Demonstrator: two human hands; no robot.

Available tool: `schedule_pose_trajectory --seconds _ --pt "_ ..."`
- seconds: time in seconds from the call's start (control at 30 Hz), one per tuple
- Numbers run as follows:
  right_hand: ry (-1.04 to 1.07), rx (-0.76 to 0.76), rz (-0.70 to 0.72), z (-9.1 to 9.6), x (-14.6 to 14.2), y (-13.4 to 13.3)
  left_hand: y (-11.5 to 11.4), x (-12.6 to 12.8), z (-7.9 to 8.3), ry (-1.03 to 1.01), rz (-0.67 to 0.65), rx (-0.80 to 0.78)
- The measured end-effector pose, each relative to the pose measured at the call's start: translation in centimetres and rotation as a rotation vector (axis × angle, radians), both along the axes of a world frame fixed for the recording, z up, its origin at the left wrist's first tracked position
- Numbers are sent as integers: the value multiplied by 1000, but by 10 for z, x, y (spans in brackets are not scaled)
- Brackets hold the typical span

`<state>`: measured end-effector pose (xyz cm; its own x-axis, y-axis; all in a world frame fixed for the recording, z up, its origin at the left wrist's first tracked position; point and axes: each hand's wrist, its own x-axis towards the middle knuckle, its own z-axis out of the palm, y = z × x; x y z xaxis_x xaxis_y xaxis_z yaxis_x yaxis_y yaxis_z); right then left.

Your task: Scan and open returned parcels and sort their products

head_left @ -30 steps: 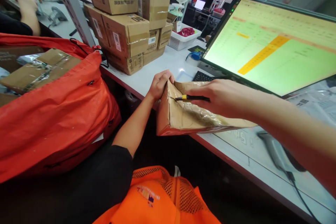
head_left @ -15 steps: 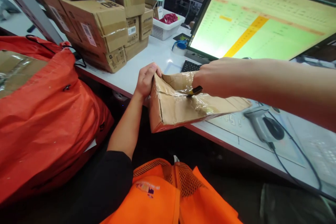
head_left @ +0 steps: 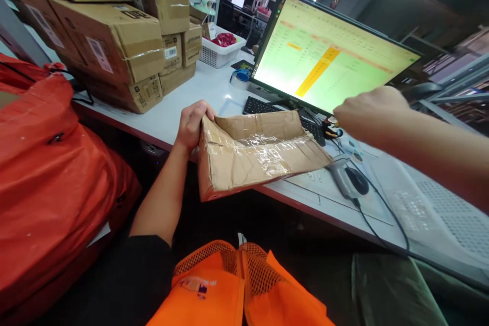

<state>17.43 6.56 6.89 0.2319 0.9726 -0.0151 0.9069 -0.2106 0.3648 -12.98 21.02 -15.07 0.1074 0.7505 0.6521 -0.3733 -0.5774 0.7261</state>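
A worn cardboard box [head_left: 244, 165], banded with shiny clear tape, is tilted over the front edge of the desk. My left hand [head_left: 193, 125] is closed on its near left corner, thumb on top. The long flap on the far side stands up, and the taped top sags along its middle. To the right of the box and above the desk, my right hand [head_left: 367, 107] is closed in a fist, apart from the cardboard. The black-and-yellow utility knife in it is mostly hidden behind the fingers.
Stacked cartons [head_left: 141, 43] stand at the left of the desk, beside a red bag [head_left: 57, 178]. A monitor [head_left: 328, 56] and keyboard [head_left: 263, 106] are behind the box. A corded barcode scanner [head_left: 349, 178] lies right of it; a white basket [head_left: 219, 53] stands farther back.
My right hand has lifted off the taped top with the utility knife and moved right. My left hand still grips the box corner. The camera view has shifted.
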Motion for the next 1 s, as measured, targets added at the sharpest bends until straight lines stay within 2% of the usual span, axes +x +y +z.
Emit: schedule_pose_trajectory --seconds 0.07,0.13,0.17,0.23,0.3,0.37,0.43,0.47,0.53,0.6,0.63,0.7,0.77,0.83,0.9,1.0 --pt "-141 -50 -95 -2 21 -13 3 1 -2 -3 -3 3" --pt "-136 -77 -175 -22 41 -35 7 2 -2 13 -2 1" --pt "-39 -76 -197 -40 49 -47 9 1 0 32 0 2" --pt "120 -43 -327 -88 62 -73 10 -3 6 91 12 32" --pt "154 -57 -337 -143 73 -95 5 -14 19 153 40 102" --pt "198 25 -344 -192 84 -109 -6 -31 35 244 46 193" --pt "221 135 -339 -223 94 -116 -20 -49 51 404 -15 263" --pt "244 195 -341 -230 98 -116 -27 -57 58 509 -62 281" --pt "330 368 -347 -226 100 -112 -34 -70 66 710 -141 275" --pt "473 610 -260 -202 90 -105 -34 -77 68 844 -193 246" --pt "541 742 -160 -186 79 -102 -32 -80 67 880 -211 237" --pt "632 937 144 -153 48 -96 -27 -81 65 902 -232 232" --pt "656 900 458 -129 8 -90 -22 -80 63 881 -223 227" --pt "663 730 695 -122 -31 -84 -21 -76 60 823 -192 224" --pt "619 625 810 -128 -59 -78 -22 -71 57 743 -130 223" --pt "558 655 832 -146 -77 -76 -23 -66 52 643 -28 232"
